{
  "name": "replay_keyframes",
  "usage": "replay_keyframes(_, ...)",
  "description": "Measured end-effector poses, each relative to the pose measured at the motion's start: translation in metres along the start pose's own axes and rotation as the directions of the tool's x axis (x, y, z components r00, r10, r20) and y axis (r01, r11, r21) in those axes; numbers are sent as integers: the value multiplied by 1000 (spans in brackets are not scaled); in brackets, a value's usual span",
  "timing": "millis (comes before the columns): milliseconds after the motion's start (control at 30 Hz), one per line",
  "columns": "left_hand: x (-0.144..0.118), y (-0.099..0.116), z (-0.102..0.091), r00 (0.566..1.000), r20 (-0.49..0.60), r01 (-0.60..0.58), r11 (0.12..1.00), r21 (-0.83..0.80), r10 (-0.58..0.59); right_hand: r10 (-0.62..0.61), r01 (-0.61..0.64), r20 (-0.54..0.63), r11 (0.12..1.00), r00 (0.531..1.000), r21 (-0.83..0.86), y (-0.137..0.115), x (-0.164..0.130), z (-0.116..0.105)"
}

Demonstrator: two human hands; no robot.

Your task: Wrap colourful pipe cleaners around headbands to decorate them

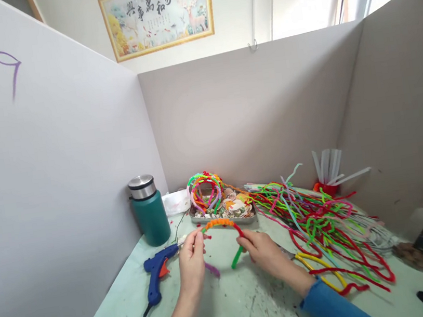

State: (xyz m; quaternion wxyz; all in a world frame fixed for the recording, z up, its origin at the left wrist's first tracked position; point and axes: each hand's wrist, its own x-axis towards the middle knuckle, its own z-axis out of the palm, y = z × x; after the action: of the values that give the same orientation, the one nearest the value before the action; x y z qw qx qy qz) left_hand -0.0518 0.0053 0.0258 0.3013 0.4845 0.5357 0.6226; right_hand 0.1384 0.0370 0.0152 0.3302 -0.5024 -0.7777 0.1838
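Note:
Between my two hands an arched pipe-cleaner band point(219, 222) is stretched above the table, orange and coiled along its top. My left hand point(192, 253) pinches its left side, where a purple end point(212, 269) pokes out below. On the right, my right hand point(259, 246) has its fingers closed round the red part, and a green end point(237, 257) hangs down beneath. A blue glue gun point(157, 273) with an orange trigger lies just left of my left hand. Yellow-handled scissors point(325, 266) lie beside my right forearm, partly covered by it.
A metal tray point(224, 219) at the back holds coloured pipe-cleaner rings point(205, 193) and small flat pieces. A green bottle point(150, 211) stands at left. Loose pipe cleaners point(322, 221) pile up at right, near a red cup point(328, 188) of white sticks. Grey partitions point(245, 117) surround the table.

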Motion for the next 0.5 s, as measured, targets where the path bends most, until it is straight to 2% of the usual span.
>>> replay_keyframes(100, 4, -7, 0, 996, -85, -20, 999, 31, 22, 90, -90, 9, 992, 996, 88, 1, 8, -8)
replay_keyframes(200, 6, -15, -1, 987, -160, 1, 997, 75, 11, 159, -149, -45, 972, 986, 182, -5, 27, -15)
replay_keyframes(367, 8, -22, -1, 985, -171, 20, 996, 92, -4, 264, -241, -79, 944, 961, 226, -20, 88, -19)
replay_keyframes(500, 9, -25, 0, 986, -168, 16, 997, 77, -2, 337, -319, -63, 927, 939, 199, -22, 138, -11)
